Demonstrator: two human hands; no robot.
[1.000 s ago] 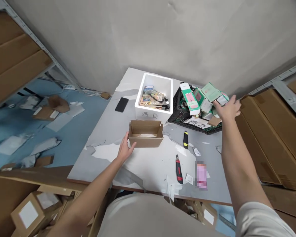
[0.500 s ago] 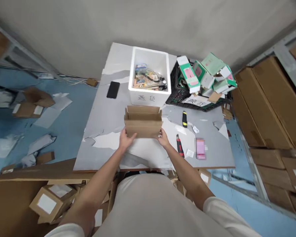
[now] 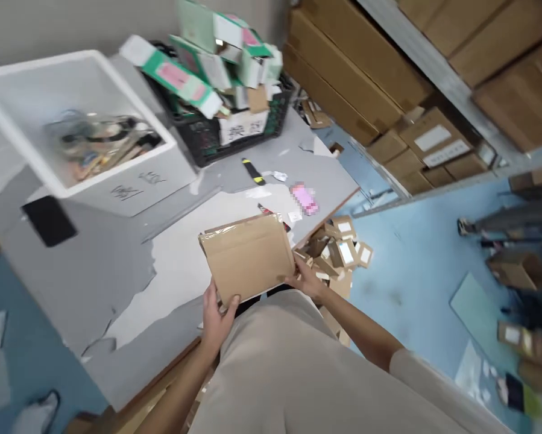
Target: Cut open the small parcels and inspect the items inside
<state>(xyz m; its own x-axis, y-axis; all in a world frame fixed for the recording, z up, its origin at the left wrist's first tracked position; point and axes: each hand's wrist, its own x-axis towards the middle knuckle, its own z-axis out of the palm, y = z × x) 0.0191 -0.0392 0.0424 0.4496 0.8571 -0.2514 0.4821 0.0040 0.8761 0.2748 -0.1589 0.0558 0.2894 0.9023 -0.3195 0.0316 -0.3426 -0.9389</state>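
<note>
A brown cardboard box is held tilted at the table's front edge, a broad face with a strip of clear tape along its far edge turned up to me. My left hand grips its near left corner, thumb on top. On its right side, my right hand closes round the near corner. Just behind the box, a red and black utility knife is partly covered by it. Farther back lie a yellow and black utility knife and a pink item, blurred out.
On the table stand a white foam box of odds and ends and a black crate heaped with green and white cartons. A black phone lies left. Small boxes pile below the right edge; shelving stands beyond.
My view has swung to the right. The box, open side up before, is now tipped with a broad taped face upward and drawn to the table's front edge; both hands kept hold.
</note>
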